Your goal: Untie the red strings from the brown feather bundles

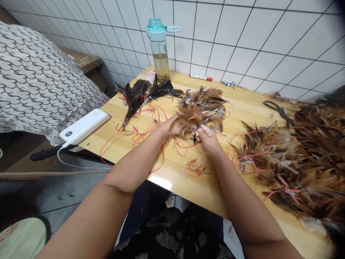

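Between my hands is a small bunch of brown feathers (190, 113), held just above the wooden table. My left hand (175, 126) is closed around it, partly covered by the plumes. The fingers of my right hand (205, 137) pinch the bunch's tied end, where a bit of red string shows. Loose red string (145, 133) lies tangled to the left of my hands and runs beneath my left forearm. Right behind the bunch sits a pile of brown and white feathers (208, 99).
Black feathers (140, 91) lie at the table's back left, near a water bottle (159, 50). A white power bank (84, 126) with a cable is at the left edge. Large brown feather bundles (320, 151) cover the right side. A red-capped marker (201, 77) lies by the tiled wall.
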`<state>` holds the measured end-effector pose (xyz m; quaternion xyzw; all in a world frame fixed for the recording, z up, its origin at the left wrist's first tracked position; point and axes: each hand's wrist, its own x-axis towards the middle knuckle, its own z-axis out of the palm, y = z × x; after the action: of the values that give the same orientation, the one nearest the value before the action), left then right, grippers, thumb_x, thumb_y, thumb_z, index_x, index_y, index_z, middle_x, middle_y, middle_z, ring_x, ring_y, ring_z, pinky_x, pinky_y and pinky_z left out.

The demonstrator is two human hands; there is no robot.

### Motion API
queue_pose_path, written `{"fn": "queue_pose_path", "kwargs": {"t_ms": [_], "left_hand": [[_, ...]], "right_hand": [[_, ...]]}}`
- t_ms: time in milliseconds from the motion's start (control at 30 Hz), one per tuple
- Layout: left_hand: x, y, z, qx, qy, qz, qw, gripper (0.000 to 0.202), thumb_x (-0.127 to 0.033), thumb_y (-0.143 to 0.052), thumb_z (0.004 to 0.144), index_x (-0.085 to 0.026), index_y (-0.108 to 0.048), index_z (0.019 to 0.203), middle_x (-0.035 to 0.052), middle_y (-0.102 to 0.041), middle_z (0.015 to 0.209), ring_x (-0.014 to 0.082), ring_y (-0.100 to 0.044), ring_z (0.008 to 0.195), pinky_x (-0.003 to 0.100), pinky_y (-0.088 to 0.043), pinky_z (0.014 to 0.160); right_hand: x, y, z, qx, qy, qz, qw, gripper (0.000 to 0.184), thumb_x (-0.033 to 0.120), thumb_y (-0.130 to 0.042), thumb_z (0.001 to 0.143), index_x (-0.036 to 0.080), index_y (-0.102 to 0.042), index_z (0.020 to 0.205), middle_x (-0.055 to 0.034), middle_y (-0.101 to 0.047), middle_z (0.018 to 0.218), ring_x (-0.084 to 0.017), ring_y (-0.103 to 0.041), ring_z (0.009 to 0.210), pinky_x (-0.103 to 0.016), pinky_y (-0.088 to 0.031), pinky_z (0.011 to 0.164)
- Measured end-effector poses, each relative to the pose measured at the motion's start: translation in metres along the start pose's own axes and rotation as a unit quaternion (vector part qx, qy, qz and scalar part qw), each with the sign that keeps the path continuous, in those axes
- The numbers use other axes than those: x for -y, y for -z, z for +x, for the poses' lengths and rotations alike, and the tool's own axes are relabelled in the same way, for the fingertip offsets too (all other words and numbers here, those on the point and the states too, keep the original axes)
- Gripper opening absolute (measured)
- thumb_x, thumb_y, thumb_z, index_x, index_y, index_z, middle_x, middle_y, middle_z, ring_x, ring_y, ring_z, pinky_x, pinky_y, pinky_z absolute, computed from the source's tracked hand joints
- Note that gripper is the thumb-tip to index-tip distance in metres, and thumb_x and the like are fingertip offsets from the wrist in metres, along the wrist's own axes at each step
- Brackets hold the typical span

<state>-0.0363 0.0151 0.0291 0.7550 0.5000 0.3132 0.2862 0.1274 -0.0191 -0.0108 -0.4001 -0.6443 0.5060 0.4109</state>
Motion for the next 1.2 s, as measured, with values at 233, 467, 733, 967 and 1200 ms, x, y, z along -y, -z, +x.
{"fn": "queue_pose_path", "kwargs": {"t_ms": [233,467,733,967,1200], "left_hand": [[-0.003,-0.013,0.000,-0.022,-0.107,0.095,0.989,0.017,-0.013,-0.050,0.081,-0.014,-0.067,0.081,0.0069,-0.070,0.088,0.0176,-0.063,0.087,0.029,-0.048,0.085],[-0.020,-0.024,-0.012,-0.064,-0.065,0.130,0.987,0.016,-0.012,-0.047,0.083,-0.014,-0.062,0.078,0.0076,-0.065,0.083,0.0180,-0.060,0.082,0.028,-0.045,0.077],[-0.024,-0.028,-0.014,-0.063,-0.036,0.097,0.993,0.013,-0.015,-0.048,0.085,-0.016,-0.058,0.077,0.0049,-0.063,0.077,0.0164,-0.057,0.073,0.028,-0.043,0.070],[-0.013,-0.025,-0.013,-0.098,-0.106,0.115,0.983,0.017,-0.006,-0.043,0.082,-0.016,-0.057,0.082,0.0072,-0.063,0.084,0.0174,-0.057,0.079,0.028,-0.043,0.073],[-0.012,-0.024,-0.013,-0.086,-0.112,0.092,0.986,0.014,-0.008,-0.045,0.083,-0.017,-0.055,0.078,0.0037,-0.060,0.078,0.0150,-0.054,0.076,0.026,-0.042,0.073]], "right_hand": [[0.006,-0.004,0.001,-0.063,-0.053,0.220,0.972,0.045,0.058,-0.062,0.075,0.020,-0.042,0.063,0.0011,-0.051,0.067,-0.007,-0.034,0.051,-0.022,-0.029,0.050],[0.003,-0.006,0.005,-0.117,-0.086,0.294,0.944,0.035,0.044,-0.067,0.076,0.018,-0.047,0.064,0.0029,-0.052,0.064,-0.005,-0.034,0.048,-0.018,-0.025,0.044],[0.003,-0.002,0.006,-0.125,-0.108,0.335,0.928,0.029,0.030,-0.064,0.081,0.017,-0.046,0.063,0.0048,-0.048,0.060,-0.003,-0.035,0.045,-0.016,-0.025,0.042],[0.005,0.006,0.003,0.014,-0.145,0.450,0.881,0.021,0.017,-0.065,0.080,0.016,-0.049,0.067,0.0031,-0.055,0.069,-0.004,-0.041,0.052,-0.016,-0.036,0.051],[0.007,0.004,0.002,0.004,-0.179,0.506,0.844,0.019,0.012,-0.063,0.080,0.017,-0.049,0.068,0.0033,-0.054,0.069,-0.005,-0.046,0.056,-0.016,-0.040,0.051]]}}
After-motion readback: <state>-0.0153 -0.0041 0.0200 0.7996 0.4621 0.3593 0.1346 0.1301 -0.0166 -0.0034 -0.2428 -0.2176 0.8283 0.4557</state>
